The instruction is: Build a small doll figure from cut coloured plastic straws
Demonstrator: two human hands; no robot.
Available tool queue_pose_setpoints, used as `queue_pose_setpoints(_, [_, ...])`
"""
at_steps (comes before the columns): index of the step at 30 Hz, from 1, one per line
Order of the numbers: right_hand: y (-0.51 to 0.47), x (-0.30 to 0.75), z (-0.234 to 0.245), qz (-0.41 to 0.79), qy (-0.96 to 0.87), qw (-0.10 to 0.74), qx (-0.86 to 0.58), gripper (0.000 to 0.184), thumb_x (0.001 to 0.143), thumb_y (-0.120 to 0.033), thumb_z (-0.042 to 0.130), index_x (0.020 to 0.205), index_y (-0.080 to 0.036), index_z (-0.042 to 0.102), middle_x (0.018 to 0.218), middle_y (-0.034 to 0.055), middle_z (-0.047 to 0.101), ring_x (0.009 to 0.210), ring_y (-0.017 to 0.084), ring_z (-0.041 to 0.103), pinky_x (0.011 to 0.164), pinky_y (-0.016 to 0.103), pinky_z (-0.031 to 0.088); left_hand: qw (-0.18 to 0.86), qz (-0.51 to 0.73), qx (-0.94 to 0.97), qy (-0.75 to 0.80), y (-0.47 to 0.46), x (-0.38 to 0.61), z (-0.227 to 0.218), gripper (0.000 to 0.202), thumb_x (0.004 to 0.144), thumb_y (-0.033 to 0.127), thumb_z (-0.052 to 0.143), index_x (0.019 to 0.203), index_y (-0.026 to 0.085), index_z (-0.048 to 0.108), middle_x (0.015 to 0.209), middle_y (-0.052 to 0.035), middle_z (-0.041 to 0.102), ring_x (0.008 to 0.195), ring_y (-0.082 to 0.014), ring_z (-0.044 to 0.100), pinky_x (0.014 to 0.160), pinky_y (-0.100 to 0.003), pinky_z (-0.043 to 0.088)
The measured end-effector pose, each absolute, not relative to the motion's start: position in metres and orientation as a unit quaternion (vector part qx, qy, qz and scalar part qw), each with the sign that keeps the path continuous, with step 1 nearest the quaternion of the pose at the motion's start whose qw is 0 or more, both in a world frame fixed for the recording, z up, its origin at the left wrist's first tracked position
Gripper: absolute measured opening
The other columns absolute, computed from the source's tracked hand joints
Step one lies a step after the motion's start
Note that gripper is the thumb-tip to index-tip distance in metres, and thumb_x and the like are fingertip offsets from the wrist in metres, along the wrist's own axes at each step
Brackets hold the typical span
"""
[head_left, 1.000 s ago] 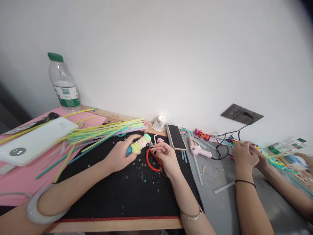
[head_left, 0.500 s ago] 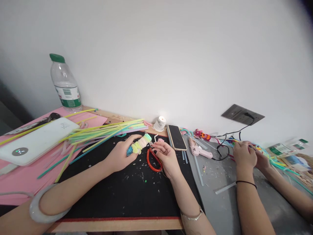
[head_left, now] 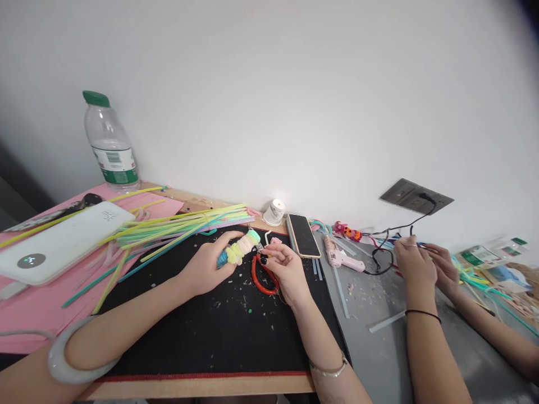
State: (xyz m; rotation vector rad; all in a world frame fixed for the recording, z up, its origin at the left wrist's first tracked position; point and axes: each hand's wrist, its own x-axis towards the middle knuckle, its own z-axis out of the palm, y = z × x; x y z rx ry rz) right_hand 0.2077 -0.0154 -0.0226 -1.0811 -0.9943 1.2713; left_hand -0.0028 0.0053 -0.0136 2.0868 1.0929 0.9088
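- Black mat (head_left: 219, 331): pastel sticks (head_left: 181, 224) lie across its far-left corner, and a phone (head_left: 303, 235) sits just off its far-right corner.
- Left hand (head_left: 206, 266), over the mat's far half, grips the fuzzy roll (head_left: 240, 248).
- Right hand (head_left: 284, 269), beside it, is closed around red-handled cutters (head_left: 261, 280) at the roll's end.

fuzzy yellow-green-blue coil (head_left: 239, 250) tilted above mat, red-handled cutters (head_left: 264, 275) beside

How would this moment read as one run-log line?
left hand: grips fuzzy wrapped piece | right hand: holds red-handled cutters at its tip | under: black mat | beside: phone, co-worker's hands
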Motion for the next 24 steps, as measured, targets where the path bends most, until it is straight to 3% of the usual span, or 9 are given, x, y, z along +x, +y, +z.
queue_pose_setpoints(6, [-0.0162, 0.2051, -0.0201, 0.541, -0.424, 0.559, -0.464, 0.024, 0.059, -0.016, 0.079, 0.08, -0.018, 0.069, 0.078, 0.0033, 0.073, 0.067, 0.014, 0.064, 0.056, 0.023, 0.051, 0.306, 0.342, 0.785, 0.417, 0.0053, -0.0025, -0.0139, 0.05, 0.078, 0.021, 0.048, 0.127, 0.018, 0.044, 0.072, 0.0021, 0.062, 0.049, -0.0122, 0.047, 0.052, -0.024, 0.034])
queue_pose_setpoints(13, [-0.0172, 0.2047, -0.0213, 0.517, -0.449, 0.544, -0.485, 0.021, 0.064, -0.021, 0.078, 0.083, -0.018, 0.07, 0.079, 0.0023, 0.071, 0.056, 0.009, 0.054, 0.042, 0.018, 0.037, 0.337, 0.351, 0.771, 0.41, 0.0043, -0.0018, -0.0125, 0.049, 0.077, 0.021, 0.049, 0.125, 0.019, 0.046, 0.075, 0.0013, 0.063, 0.052, -0.0123, 0.047, 0.053, -0.024, 0.035])
queue_pose_setpoints(18, [-0.0201, 0.2027, -0.0177, 0.496, -0.494, 0.529, -0.481, 0.02, 0.074, -0.034, 0.072, 0.089, -0.02, 0.07, 0.082, 0.0024, 0.07, 0.048, 0.007, 0.046, 0.044, 0.022, 0.037, 0.504, 0.364, 0.687, 0.377, 0.0034, 0.0021, -0.0113, 0.042, 0.082, 0.026, 0.044, 0.123, 0.021, 0.046, 0.083, -0.0005, 0.06, 0.059, -0.0123, 0.049, 0.054, -0.024, 0.04])
queue_pose_setpoints(24, [-0.0202, 0.2027, -0.0175, 0.502, -0.5, 0.523, -0.474, 0.022, 0.077, -0.038, 0.069, 0.091, -0.021, 0.068, 0.077, 0.0009, 0.069, 0.044, 0.007, 0.043, 0.045, 0.023, 0.035, 0.639, 0.345, 0.591, 0.351, 0.0042, 0.0061, -0.0114, 0.043, 0.082, 0.034, 0.048, 0.122, 0.019, 0.046, 0.076, 0.0005, 0.054, 0.052, -0.0091, 0.044, 0.043, -0.019, 0.028])
